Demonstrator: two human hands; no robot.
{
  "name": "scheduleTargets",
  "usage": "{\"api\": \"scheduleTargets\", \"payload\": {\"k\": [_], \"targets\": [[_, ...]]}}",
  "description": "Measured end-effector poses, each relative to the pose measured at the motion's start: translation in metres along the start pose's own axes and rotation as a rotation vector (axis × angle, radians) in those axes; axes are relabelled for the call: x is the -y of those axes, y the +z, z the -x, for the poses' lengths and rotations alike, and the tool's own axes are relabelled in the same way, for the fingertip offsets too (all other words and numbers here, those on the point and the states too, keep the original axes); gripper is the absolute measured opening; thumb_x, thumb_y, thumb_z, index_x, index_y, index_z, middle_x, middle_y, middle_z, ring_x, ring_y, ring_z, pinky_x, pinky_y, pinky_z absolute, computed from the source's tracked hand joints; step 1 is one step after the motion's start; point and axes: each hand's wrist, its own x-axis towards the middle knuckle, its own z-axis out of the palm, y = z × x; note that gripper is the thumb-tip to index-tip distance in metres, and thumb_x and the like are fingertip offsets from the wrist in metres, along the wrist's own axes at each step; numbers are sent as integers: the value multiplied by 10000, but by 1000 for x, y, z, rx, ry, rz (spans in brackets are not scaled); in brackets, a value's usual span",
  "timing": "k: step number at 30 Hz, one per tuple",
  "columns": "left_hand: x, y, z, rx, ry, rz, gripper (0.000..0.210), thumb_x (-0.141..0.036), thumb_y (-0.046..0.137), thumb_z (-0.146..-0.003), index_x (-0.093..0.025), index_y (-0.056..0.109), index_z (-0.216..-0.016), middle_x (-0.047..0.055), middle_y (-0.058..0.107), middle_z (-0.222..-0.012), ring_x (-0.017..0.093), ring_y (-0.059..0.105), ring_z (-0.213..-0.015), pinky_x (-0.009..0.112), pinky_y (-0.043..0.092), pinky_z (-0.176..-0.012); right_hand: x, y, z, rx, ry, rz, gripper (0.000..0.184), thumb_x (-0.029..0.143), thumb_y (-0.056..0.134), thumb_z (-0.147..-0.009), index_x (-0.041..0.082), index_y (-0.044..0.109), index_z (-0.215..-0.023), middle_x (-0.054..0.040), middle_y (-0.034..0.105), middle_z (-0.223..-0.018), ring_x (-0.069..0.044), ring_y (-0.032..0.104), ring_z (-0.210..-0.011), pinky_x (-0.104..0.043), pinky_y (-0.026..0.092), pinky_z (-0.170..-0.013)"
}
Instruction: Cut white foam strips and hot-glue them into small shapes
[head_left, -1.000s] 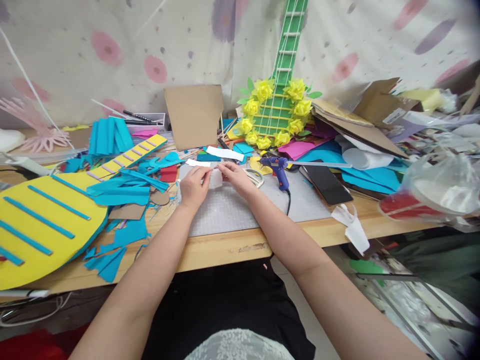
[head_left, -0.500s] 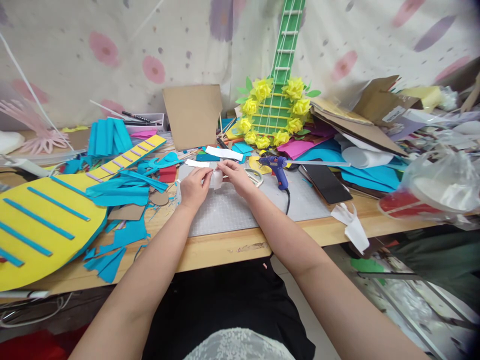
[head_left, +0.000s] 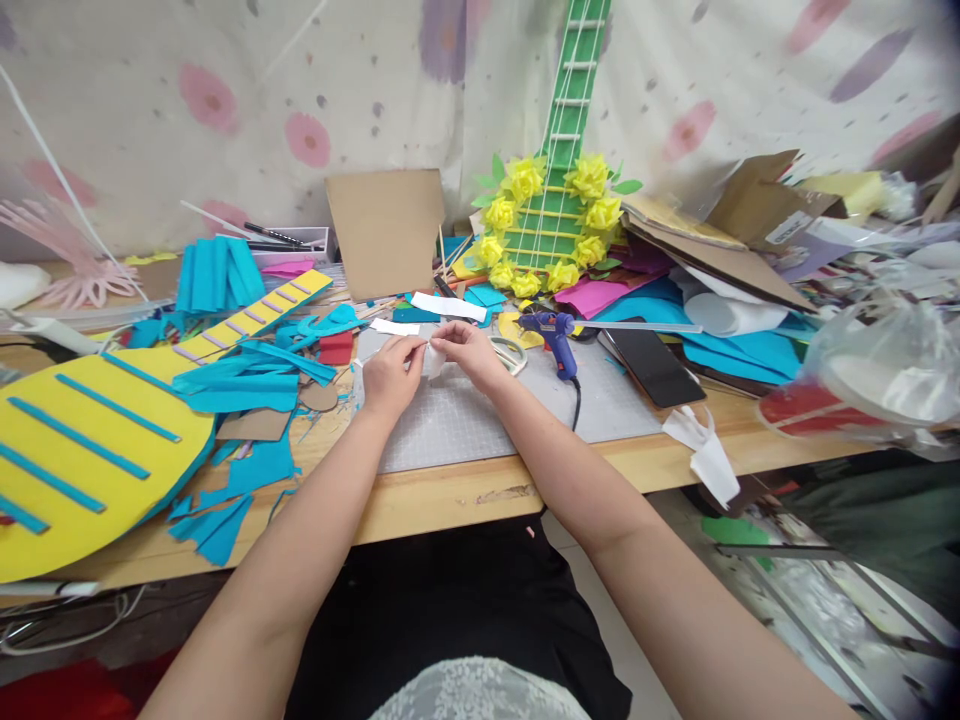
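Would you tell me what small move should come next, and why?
Perhaps the right hand should fold up the lower part of the white piece, since it hangs below where that hand and the left hand pinch it.

Phone [head_left: 655, 368]: dark-screened, right of the fingers [head_left: 457, 341]
Cardboard sheet [head_left: 384, 235]: upright, beyond them
Bagged cup [head_left: 814, 405]: far to their right

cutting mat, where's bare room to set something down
The cutting mat looks bare along its near edge, between the left forearm and right forearm, and at its right near corner, between glue gun cord and phone. Crowded: left of it, with blue scraps.
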Motion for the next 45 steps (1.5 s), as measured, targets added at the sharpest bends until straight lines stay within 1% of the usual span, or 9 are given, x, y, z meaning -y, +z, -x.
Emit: {"api": "scheduleTargets", "payload": {"k": [4,7,14,19,23,28,32,39,45], "targets": [[-6,-3,-1,-7,-27,32,226,-253,534,-790,-190,672,-957,53,669,-951,160,619,-856,267,471,-754,-2,0,0,-40,-56,137,245,299,664,-607,191,481,-728,44,548,-663,-96,506,-608,-244,408,-596],[-6,-4,-3,46,-66,83,221,-266,539,-794,-199,695,-936,55,673,-980,172,617,-895,286,475,-790,-2,0,-1,-24,-79,229,217,246,644,-620,191,469,-736,45,545,-674,-98,510,-615,-247,398,-606],[2,-3,-8,152,-168,206,184,-229,576,-761,-203,728,-862,60,684,-879,170,620,-803,277,496,-689,-3,0,-1,8,-75,254,213,232,645,-641,193,466,-750,50,550,-662,-99,528,-609,-241,397,-589],[4,-1,-8,95,-246,190,198,-252,578,-747,-191,730,-858,67,688,-882,176,625,-766,297,488,-697,-1,-4,-2,35,-82,255,184,232,623,-682,198,507,-820,31,595,-712,-112,577,-675,-252,453,-630],[11,2,-9,29,-404,332,213,-254,583,-724,-169,725,-858,66,701,-810,171,640,-719,297,495,-696,4,-17,-7,-93,-29,189,95,280,542,-778,198,493,-770,24,603,-715,-79,547,-596,-224,472,-574],[18,7,-9,-24,-510,509,240,-279,613,-688,-139,718,-851,76,699,-751,179,648,-709,313,507,-707,8,-32,-9,-247,31,338,302,373,400,-885,208,392,-633,59,462,-478,-69,422,-400,-199,363,-432],[17,8,-9,-47,-582,643,257,-294,636,-662,-130,713,-845,64,683,-713,165,638,-674,296,515,-661,11,-33,-5,-226,10,488,362,413,449,-866,204,390,-576,69,395,-407,-66,372,-362,-208,302,-412],[14,8,-10,-85,-641,689,243,-289,663,-639,-125,705,-813,51,673,-703,139,617,-642,276,518,-642,16,-30,-4,-121,39,261,158,198,550,-806,191,445,-687,38,575,-550,-77,525,-466,-212,436,-498],[11,7,-11,-85,-654,665,197,-253,641,-658,-129,703,-798,54,678,-723,141,626,-655,275,520,-647,13,-33,-3,-187,137,382,330,419,559,-809,194,461,-587,43,469,-386,-73,395,-315,-203,295,-336]]}}
